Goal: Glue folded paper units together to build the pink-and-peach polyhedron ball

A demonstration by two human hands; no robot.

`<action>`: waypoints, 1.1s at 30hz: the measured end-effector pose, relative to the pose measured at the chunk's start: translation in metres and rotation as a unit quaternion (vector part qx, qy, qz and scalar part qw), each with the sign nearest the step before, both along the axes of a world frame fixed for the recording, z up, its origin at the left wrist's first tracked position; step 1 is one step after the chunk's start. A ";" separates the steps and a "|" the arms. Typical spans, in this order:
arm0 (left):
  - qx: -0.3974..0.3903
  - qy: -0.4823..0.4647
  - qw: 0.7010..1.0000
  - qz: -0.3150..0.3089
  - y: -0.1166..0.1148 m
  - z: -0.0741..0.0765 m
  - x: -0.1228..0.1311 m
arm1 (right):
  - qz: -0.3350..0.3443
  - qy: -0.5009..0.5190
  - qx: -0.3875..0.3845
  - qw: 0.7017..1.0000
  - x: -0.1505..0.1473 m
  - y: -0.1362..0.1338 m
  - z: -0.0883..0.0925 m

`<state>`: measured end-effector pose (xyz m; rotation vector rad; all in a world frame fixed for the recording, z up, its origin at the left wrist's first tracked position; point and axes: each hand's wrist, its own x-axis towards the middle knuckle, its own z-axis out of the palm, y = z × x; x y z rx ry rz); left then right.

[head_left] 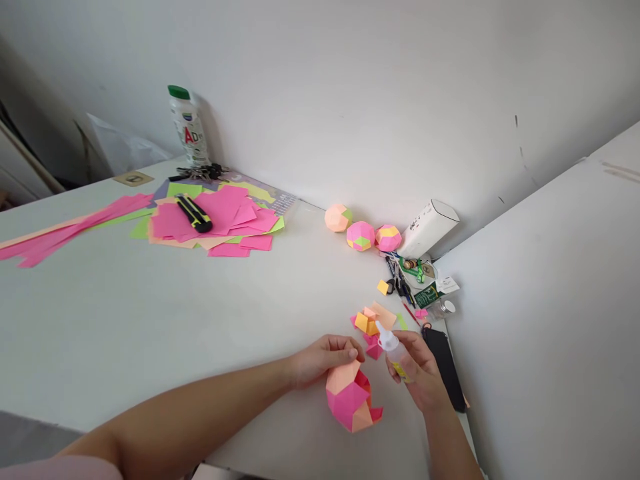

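Note:
Near the table's front edge my left hand (330,359) pinches the top of a pink and peach paper ball (349,400). The ball is open on its right side, where folded flaps stick out. In my right hand (423,373) is a small glue bottle (396,353) with a white nozzle, tilted up and to the left, apart from the ball. Just beyond the hands lie small folded paper pieces (367,323) in orange, pink and peach. Three closed paper balls, among them a pink one (361,236), stand by the wall.
At the left, a box cutter (194,213) lies on stacked coloured paper (225,208), near keys and a white bottle (189,127). On the right are a white box (429,229), scissors (397,283), a jar (444,308) and a black case (444,367) along the side wall.

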<state>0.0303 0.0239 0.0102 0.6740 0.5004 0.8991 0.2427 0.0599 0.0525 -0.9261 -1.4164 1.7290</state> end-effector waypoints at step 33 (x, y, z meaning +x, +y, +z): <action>-0.010 0.014 1.000 -0.018 -0.001 0.000 0.000 | -0.007 0.052 0.112 0.992 -0.007 -0.008 -0.011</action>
